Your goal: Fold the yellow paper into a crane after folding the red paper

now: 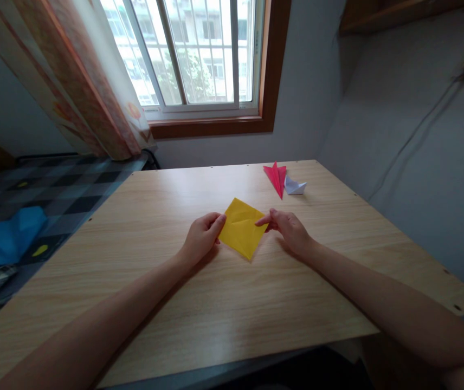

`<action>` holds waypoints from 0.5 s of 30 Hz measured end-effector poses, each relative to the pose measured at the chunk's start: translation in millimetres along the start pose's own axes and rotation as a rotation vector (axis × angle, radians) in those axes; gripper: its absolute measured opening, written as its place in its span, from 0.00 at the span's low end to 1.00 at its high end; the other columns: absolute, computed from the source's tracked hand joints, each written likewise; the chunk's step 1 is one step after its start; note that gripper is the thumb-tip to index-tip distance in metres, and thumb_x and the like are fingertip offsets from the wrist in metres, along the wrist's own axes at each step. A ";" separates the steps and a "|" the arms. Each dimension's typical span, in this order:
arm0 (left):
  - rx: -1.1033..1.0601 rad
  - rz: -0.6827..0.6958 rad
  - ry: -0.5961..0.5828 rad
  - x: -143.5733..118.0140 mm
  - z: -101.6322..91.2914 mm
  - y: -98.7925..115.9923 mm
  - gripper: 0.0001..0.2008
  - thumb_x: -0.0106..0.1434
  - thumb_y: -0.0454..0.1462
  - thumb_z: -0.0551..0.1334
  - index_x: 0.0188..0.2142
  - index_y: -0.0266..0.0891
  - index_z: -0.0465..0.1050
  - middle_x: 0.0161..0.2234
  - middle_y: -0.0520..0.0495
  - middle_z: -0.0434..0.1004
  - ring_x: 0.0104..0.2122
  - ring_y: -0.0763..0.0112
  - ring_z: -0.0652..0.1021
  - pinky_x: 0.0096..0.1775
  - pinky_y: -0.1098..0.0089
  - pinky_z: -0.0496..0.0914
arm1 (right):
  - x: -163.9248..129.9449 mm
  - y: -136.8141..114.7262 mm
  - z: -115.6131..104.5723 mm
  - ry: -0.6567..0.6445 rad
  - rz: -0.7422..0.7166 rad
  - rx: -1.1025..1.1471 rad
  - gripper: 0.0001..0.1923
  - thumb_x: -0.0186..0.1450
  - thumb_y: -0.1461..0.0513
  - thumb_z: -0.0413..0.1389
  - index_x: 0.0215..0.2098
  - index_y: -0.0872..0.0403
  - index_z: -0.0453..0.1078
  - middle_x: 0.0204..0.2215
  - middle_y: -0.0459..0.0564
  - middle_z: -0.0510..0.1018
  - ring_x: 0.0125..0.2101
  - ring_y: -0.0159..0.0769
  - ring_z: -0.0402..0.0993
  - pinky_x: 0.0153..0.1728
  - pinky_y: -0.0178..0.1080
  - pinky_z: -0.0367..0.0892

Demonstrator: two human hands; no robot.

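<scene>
Between my hands is a yellow folded paper, roughly diamond-shaped, with faint crease lines across its face. My left hand pinches its left corner, thumb on top and the other fingers underneath. At the right corner my right hand grips the paper, with a finger lying over its face and the rest partly hidden. The paper is held just over the wooden table, tilted a little toward me; whether its lower corner touches the tabletop I cannot tell.
Toward the table's back right lie a red paper plane and a white paper boat, side by side. Left of the table, blue paper rests on a checked bed cover. A window and curtain stand behind.
</scene>
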State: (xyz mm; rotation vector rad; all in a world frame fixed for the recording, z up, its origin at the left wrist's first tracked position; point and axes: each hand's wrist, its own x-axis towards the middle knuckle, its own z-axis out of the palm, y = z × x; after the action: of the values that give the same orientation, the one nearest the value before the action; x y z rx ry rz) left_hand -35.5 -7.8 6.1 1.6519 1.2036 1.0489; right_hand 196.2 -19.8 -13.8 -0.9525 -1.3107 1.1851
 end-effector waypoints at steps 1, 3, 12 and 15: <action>0.005 0.002 -0.001 0.2 -0.3 -0.3 0.19 0.62 0.51 0.60 0.30 0.37 0.74 0.20 0.53 0.69 0.20 0.73 0.69 0.21 0.75 0.61 | 0.5 0.7 -0.6 0.014 -0.004 0.002 0.29 0.63 0.39 0.54 0.29 0.55 0.80 0.32 0.54 0.83 0.31 0.36 0.75 0.37 0.40 0.70; 0.019 0.007 -0.012 0.6 -0.9 -0.7 0.19 0.62 0.51 0.59 0.30 0.37 0.74 0.17 0.54 0.67 0.18 0.74 0.68 0.21 0.75 0.60 | 1.9 2.0 -2.4 0.047 -0.012 -0.002 0.29 0.63 0.39 0.54 0.30 0.55 0.80 0.32 0.54 0.83 0.31 0.36 0.75 0.37 0.40 0.70; -0.015 0.001 -0.043 0.1 -0.4 2.3 0.18 0.60 0.51 0.62 0.30 0.37 0.73 0.18 0.52 0.72 0.20 0.73 0.72 0.25 0.73 0.67 | 8.2 6.6 -7.7 0.106 -0.049 -0.053 0.29 0.64 0.40 0.52 0.29 0.55 0.80 0.32 0.55 0.83 0.31 0.37 0.74 0.37 0.40 0.70; -0.008 -0.012 -0.049 0.3 -0.7 3.3 0.19 0.59 0.52 0.62 0.29 0.38 0.73 0.18 0.52 0.72 0.19 0.72 0.72 0.25 0.72 0.67 | 8.9 7.8 -7.7 0.127 -0.036 -0.076 0.30 0.64 0.40 0.52 0.29 0.55 0.80 0.31 0.55 0.83 0.31 0.37 0.74 0.36 0.40 0.70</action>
State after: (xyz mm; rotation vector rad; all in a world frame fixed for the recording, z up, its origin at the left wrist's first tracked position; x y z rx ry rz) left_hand -35.1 -8.1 9.4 1.6537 1.1745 0.9989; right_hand 202.2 -8.8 -20.2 -1.0381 -1.2728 1.0362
